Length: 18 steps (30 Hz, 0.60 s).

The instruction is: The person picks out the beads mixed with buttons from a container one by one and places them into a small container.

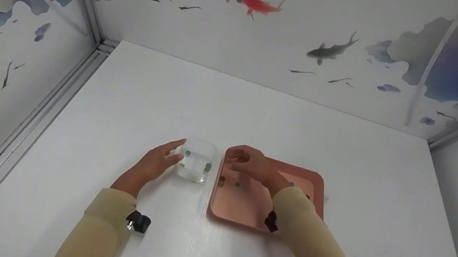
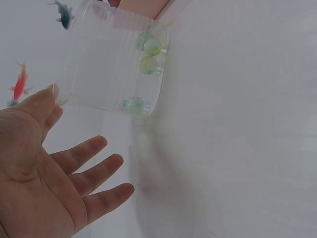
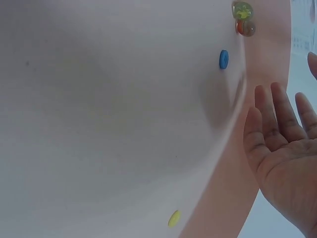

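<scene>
My left hand (image 1: 153, 162) is beside a clear plastic container (image 1: 200, 148), its fingers loosely spread. In the left wrist view, the thumb is at the container's rim, while the other visible fingers stand apart from it. Several green-yellow glass marbles (image 2: 148, 65) lie inside the container. My right hand (image 1: 256, 166) hovers over the far left corner of a pink tray (image 1: 236, 218), fingers slightly bent, with nothing visible in them. Near it in the right wrist view are a yellow-green marble (image 3: 242, 11), a red-tinged marble (image 3: 246, 28), a blue button-like disc (image 3: 224, 59) and a yellow disc (image 3: 174, 218).
The container stands just left of the tray on a white table (image 1: 159, 97). Panels printed with fish (image 1: 329, 52) enclose the table at the back and sides. A metal rail (image 1: 33, 131) runs along the left edge.
</scene>
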Tool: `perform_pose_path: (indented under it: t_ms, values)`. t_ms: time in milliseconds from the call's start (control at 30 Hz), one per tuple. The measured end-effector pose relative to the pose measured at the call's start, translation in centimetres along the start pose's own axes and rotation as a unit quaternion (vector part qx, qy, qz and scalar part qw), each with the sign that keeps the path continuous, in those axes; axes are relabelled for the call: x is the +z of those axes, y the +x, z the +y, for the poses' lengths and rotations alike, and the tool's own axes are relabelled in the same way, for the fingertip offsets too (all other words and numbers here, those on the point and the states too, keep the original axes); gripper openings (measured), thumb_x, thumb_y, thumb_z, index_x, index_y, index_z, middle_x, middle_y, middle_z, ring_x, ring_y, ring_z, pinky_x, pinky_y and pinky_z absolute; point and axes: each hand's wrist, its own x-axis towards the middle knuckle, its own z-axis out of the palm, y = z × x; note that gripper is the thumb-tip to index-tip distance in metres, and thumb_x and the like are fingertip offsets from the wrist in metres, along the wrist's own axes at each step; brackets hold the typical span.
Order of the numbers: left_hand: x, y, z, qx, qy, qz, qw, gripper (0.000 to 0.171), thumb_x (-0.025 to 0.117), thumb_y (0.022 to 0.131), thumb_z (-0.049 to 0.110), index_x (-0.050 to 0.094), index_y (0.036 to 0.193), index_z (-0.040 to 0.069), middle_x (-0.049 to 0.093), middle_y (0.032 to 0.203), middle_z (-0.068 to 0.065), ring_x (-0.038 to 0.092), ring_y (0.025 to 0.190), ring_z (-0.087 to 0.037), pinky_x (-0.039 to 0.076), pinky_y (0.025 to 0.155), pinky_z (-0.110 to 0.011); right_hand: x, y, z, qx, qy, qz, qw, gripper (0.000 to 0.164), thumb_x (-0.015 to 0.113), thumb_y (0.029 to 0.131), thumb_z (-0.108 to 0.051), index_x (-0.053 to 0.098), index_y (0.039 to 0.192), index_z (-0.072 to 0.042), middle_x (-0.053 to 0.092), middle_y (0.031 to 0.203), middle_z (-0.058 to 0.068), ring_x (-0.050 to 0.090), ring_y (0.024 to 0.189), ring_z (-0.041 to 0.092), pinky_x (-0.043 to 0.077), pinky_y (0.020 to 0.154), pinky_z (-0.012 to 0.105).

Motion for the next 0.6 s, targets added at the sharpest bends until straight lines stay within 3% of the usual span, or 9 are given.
perform_pose_path:
  t_ms: [167,400,600]
  values:
    - [-0.02,-0.02,0.03,-0.001,0.0,0.001,1.0,0.055,0.05,0.101,0.035,0.032,0.152,0.027,0.031,0.156,-0.012,0.032,0.14,-0.039,0.027,0.112,-0.056,0.14,0.19,0.14,0.023,-0.013,0.001,1.0,0.042,0.072,0.087,-0.016,0.059,0.126,-0.018,0.06,0.125,0.003,0.056,0.119,0.021,0.045,0.102,0.041]
    - [-0.14,-0.25,-0.01,0.003,-0.004,-0.001,1.0,0.055,0.05,0.101,0.035,0.032,0.152,0.026,0.029,0.157,-0.013,0.032,0.139,-0.041,0.026,0.112,-0.057,0.22,0.41,0.45,-0.007,-0.005,-0.028,1.0,0.039,0.069,0.088,-0.009,0.058,0.126,-0.009,0.063,0.122,0.009,0.058,0.117,0.023,0.049,0.096,0.037]
    - [-0.21,-0.21,-0.01,0.006,-0.006,-0.001,1.0,0.055,0.05,0.101,0.035,0.032,0.152,0.025,0.029,0.157,-0.012,0.032,0.139,-0.041,0.026,0.113,-0.056,0.34,0.48,0.38,0.008,-0.006,-0.037,0.999,0.036,0.07,0.088,-0.008,0.058,0.122,-0.012,0.064,0.121,0.009,0.059,0.117,0.023,0.05,0.095,0.036]
